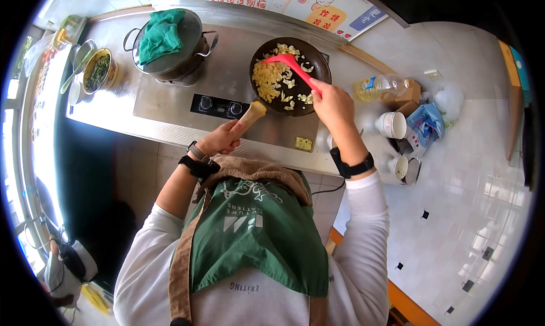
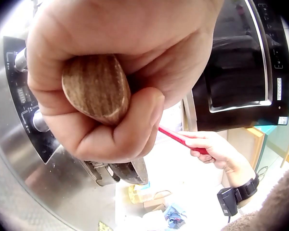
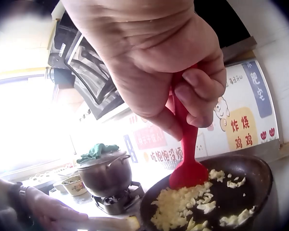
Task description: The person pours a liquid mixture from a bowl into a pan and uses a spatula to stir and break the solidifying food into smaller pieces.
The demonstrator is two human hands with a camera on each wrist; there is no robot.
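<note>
My left hand (image 1: pixel 221 138) grips the wooden handle (image 1: pixel 253 113) of a dark frying pan (image 1: pixel 304 89); the left wrist view shows the fingers wrapped round the handle's butt end (image 2: pixel 96 89). In my right hand (image 1: pixel 334 105) is a red spatula (image 3: pixel 189 174), held by its handle between thumb and curled fingers. Its head touches a heap of pale yellow crumbly pieces (image 3: pixel 176 204) that look like scrambled egg, gathered on the pan's left side. Whiter bits (image 1: pixel 289 83) lie scattered over the middle and right of the pan.
Left on the steel stove stands a lidded pot (image 1: pixel 196 33) with a green cloth (image 1: pixel 162 37) on top. Beyond it is a bowl of greens (image 1: pixel 99 71). To the right are an oil bottle (image 1: pixel 372 88), white bowls (image 1: pixel 392 125) and a blue packet (image 1: pixel 426 124). A yellow-green packet (image 1: pixel 304 143) lies near the front edge.
</note>
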